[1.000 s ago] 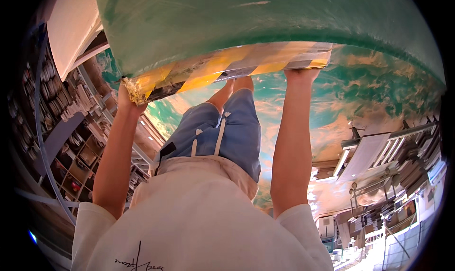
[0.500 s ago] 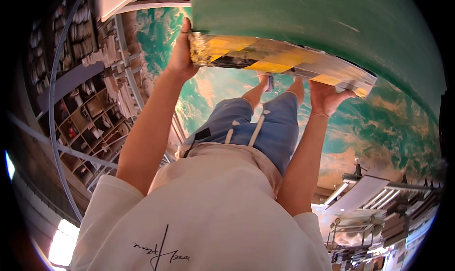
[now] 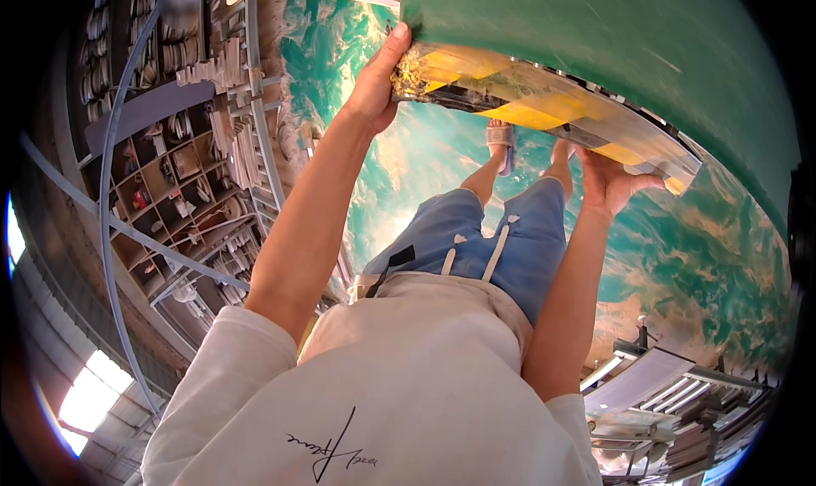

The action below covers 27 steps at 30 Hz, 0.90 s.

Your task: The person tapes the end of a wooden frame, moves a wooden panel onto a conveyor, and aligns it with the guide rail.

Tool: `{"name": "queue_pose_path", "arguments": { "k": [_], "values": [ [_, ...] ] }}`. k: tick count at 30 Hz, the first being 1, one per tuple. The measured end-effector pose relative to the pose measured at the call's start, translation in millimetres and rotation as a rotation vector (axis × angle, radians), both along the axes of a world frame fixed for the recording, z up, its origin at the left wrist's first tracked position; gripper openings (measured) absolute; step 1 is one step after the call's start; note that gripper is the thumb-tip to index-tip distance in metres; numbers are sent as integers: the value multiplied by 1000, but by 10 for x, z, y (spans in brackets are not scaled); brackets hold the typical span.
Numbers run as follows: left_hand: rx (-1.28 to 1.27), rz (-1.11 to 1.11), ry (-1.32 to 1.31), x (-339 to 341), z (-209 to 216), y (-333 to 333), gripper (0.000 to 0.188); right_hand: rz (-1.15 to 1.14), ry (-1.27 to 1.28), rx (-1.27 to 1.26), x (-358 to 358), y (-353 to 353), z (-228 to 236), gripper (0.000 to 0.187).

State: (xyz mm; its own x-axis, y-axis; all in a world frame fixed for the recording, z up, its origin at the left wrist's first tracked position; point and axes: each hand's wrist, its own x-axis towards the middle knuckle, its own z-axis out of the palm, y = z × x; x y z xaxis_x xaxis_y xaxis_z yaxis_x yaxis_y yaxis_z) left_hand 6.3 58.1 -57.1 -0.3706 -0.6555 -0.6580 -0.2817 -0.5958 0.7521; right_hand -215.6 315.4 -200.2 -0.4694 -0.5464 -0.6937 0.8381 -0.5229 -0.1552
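A broad green surface (image 3: pixel 578 27) fills the top of the view. Along its near side runs a band with worn yellow-and-black stripes (image 3: pixel 527 112), scuffed and peeling at its left end. My left hand (image 3: pixel 374 86) grips the left end of this striped edge, thumb up on the corner and fingers partly hidden behind it. Under the right end, my right hand (image 3: pixel 608 184) holds the lower border, its thumb stretched to the right and its other fingers mostly out of sight. Both arms reach forward.
Below me is a green-and-tan marbled floor (image 3: pixel 680 231), where my sandalled feet stand. On the left are a shelf with compartments (image 3: pixel 166 184) and a bent grey tube (image 3: pixel 106 205). A rack with pale bars (image 3: pixel 671 392) stands at the lower right. A white panel edge shows at the top left.
In the picture, the striped edge and both hands have shifted right and the left end slightly up. More of my feet and the left shelf shows. Both hands keep their hold.
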Motion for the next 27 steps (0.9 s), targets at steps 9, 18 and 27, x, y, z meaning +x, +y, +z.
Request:
{"name": "queue_pose_path", "arguments": {
  "k": [9,18,27],
  "values": [
    [37,-5,-1,15,-71,-24,89,-42,33,101,56,-90,191,146],
    [72,4,38,-22,-96,-95,88,-127,-365,-184,905,-1053,-72,44],
    [38,101,-37,-98,118,18,93,16,-536,-99,904,-1435,341,61]
  ]
}}
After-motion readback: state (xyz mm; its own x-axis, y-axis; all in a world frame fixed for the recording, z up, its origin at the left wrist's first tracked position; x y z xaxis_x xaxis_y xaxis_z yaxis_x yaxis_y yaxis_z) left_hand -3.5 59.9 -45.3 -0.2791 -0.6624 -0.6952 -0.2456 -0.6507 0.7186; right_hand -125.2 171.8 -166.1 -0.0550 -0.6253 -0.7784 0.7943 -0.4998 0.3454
